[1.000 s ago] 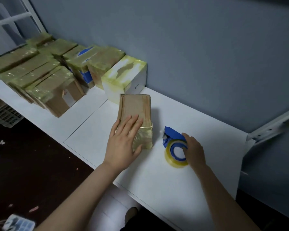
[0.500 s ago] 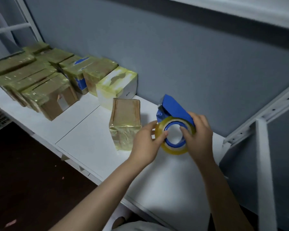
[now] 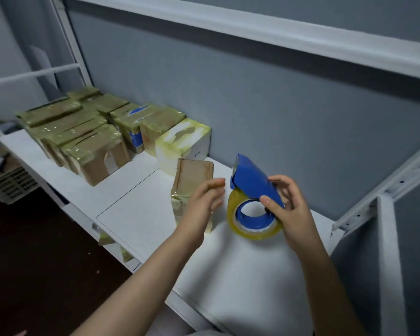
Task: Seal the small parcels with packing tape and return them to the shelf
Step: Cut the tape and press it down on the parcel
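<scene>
A small brown parcel [image 3: 192,177], partly wrapped in clear tape, stands on the white shelf [image 3: 136,209]. My right hand [image 3: 287,209] grips a blue tape dispenser [image 3: 252,183] with a yellowish tape roll [image 3: 250,230], held above the shelf just right of the parcel. My left hand [image 3: 204,204] hovers between the parcel and the dispenser, fingers loosely extended, holding nothing. It covers the parcel's lower right part.
Several taped parcels [image 3: 83,134] sit in rows at the shelf's left end, with a white taped box [image 3: 182,141] nearest the small parcel. A white upper shelf rail [image 3: 252,27] runs overhead. A white metal upright [image 3: 388,251] stands at right. Dark floor lies below left.
The left hand has let go of the tape roll and drawn back toward the parcel. The right hand has tilted the dispenser so its blue cover faces up.
</scene>
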